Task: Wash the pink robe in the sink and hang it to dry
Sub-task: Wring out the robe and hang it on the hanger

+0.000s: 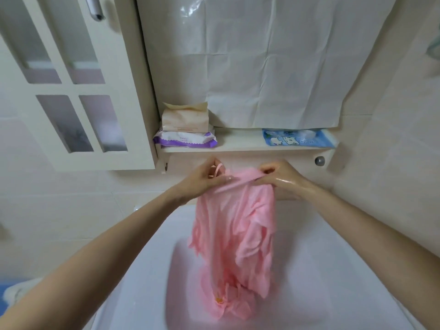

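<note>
We find the soft pink cloth robe [238, 222] held up over the white ceramic sink [142, 258], its lower end bunched in the basin. The left hand [202, 179] and the right hand [283, 177] each pinch its top edge, fingers clamped on the fabric, close to the far wall. We judge this hold lets water drain into the basin. The right hand glistens wet. Soft packs lie on the white wall shelf [238, 142] beyond, apparently out of splash range.

The soft pink cloth robe [234, 225] hangs crumpled and bunched from the top edge I hold taut above the glossy white ceramic sink [321, 270]; its lower end lies heaped in the basin.
</note>
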The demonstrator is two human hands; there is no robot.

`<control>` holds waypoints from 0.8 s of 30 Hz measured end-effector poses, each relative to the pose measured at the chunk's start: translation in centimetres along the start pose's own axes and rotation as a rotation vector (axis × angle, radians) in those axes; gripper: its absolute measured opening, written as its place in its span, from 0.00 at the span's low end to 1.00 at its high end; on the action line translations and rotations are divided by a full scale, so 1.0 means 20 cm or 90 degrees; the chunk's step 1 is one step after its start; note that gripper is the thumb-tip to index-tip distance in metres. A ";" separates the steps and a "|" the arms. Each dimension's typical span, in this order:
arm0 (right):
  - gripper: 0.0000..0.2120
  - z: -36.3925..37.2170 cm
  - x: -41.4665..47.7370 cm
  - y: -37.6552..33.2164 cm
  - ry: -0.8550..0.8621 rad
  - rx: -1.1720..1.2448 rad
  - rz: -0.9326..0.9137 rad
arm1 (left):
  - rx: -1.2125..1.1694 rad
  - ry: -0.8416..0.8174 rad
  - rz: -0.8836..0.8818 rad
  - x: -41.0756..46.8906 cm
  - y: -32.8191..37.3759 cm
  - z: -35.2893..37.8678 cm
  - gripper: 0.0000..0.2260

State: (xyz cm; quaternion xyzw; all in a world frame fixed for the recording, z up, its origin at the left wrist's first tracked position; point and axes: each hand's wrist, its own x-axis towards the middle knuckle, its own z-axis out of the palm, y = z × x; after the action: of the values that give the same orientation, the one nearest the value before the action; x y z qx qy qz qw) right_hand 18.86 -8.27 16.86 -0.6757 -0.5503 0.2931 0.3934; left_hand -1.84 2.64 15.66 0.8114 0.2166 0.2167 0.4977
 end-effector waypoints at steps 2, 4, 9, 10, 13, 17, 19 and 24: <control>0.06 -0.06 0.00 -0.09 0.024 -0.029 -0.044 | 0.199 -0.077 -0.052 -0.03 -0.10 0.01 0.14; 0.05 -0.11 0.01 -0.18 0.052 -0.061 -0.100 | 0.385 -0.096 -0.107 -0.06 -0.19 0.03 0.23; 0.11 -0.16 0.02 -0.19 0.025 -0.075 -0.097 | 0.401 -0.090 -0.204 -0.09 -0.36 0.08 0.13; 0.12 -0.15 0.02 -0.16 0.006 -0.076 -0.077 | 0.378 -0.112 -0.221 -0.09 -0.42 0.11 0.16; 0.10 -0.12 -0.03 -0.04 0.019 -0.022 -0.011 | 0.231 -0.121 -0.348 -0.15 -0.70 0.25 0.26; 0.18 -0.14 -0.11 0.00 0.085 0.105 -0.011 | 0.210 -0.184 -0.571 -0.35 -1.05 0.51 0.27; 0.17 -0.19 -0.14 -0.08 0.112 0.134 -0.066 | 0.206 -0.253 -0.615 -0.41 -1.15 0.69 0.32; 0.09 -0.35 -0.15 -0.26 0.164 0.113 -0.207 | 0.182 -0.194 -0.607 -0.34 -1.28 1.04 0.36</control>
State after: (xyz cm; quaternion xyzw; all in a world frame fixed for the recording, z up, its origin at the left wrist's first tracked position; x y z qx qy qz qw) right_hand 21.24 -12.11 24.87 -0.5726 -0.5690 0.1842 0.5607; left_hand 1.00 -5.50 -16.78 0.7046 0.5149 -0.1862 0.4514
